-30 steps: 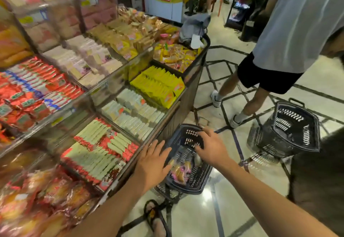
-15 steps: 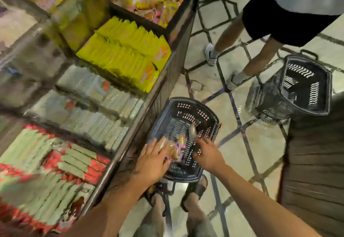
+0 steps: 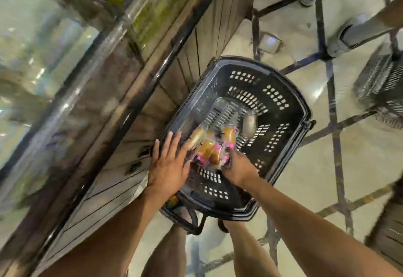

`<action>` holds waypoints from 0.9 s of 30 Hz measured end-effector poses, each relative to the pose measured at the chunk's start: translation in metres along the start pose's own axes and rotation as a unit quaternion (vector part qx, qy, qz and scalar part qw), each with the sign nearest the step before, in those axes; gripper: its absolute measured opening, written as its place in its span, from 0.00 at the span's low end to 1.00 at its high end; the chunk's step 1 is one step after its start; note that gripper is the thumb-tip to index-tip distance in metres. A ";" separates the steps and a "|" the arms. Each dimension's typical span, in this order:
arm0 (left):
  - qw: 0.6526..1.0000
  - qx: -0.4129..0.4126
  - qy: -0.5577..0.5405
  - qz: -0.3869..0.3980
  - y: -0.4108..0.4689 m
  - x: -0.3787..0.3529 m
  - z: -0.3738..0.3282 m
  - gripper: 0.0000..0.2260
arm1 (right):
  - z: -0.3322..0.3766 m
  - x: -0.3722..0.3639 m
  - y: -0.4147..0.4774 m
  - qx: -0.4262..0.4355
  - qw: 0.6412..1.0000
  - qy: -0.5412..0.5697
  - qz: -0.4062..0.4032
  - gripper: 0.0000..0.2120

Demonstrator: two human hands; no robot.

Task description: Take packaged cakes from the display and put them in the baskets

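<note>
Head view: your spread left hand (image 3: 169, 167) and pinching right hand (image 3: 239, 167) put cakes (image 3: 209, 149) into the basket (image 3: 294, 111) mid-frame; next, let go.

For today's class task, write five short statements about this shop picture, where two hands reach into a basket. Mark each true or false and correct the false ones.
1. The packaged cakes in clear, pink-printed wrappers lie inside the black perforated plastic basket. True.
2. That basket stands on top of the display. False: it sits low, beside the slatted wooden display side.
3. The left hand has straight fingers. True.
4. The right hand is well away from the cakes. False: its fingers curl onto the wrappers.
5. Only one basket is in view. False: a second black basket shows at the right edge.
</note>
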State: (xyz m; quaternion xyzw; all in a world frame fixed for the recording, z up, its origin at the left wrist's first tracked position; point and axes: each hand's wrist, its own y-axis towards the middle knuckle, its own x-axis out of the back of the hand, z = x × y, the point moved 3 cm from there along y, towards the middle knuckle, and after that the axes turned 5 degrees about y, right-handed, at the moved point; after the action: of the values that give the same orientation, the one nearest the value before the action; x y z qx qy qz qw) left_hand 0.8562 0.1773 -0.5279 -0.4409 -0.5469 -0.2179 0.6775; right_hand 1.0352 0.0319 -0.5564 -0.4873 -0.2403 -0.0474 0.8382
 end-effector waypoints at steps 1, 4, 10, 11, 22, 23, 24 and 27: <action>1.000 0.002 0.004 -0.001 0.004 -0.014 0.002 0.30 | -0.003 -0.004 0.018 0.004 1.000 -0.003 0.008 0.37; 0.999 0.010 0.040 -0.009 0.008 -0.039 0.005 0.30 | -0.011 -0.014 0.072 0.008 1.000 -0.004 -0.001 0.40; 0.997 0.010 0.046 -0.065 0.008 -0.049 0.006 0.31 | -0.014 -0.035 0.154 0.011 1.000 -0.011 0.019 0.36; 0.997 0.012 0.048 -0.065 0.009 -0.050 0.006 0.32 | -0.014 -0.040 0.160 0.019 0.999 -0.029 0.023 0.37; 0.998 0.023 0.036 -0.037 0.011 -0.045 0.007 0.32 | -0.025 -0.066 0.152 0.023 0.996 0.082 0.036 0.33; 0.999 0.025 0.033 -0.031 0.011 -0.044 0.007 0.32 | -0.024 -0.062 0.145 0.017 0.994 0.102 0.032 0.36; 0.999 0.028 0.025 -0.028 0.011 -0.042 0.006 0.33 | -0.024 -0.056 0.140 0.010 0.993 0.117 0.030 0.38; 0.998 0.024 -0.030 -0.039 0.010 -0.032 -0.001 0.32 | -0.019 -0.025 0.115 0.010 0.985 0.171 0.021 0.39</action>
State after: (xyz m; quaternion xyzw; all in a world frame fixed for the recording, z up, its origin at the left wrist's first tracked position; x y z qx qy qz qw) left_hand 0.8550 0.1753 -0.5609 -0.4087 -0.5892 -0.2176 0.6621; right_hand 1.0563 0.0717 -0.6668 -0.4686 -0.0840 -0.1099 0.8725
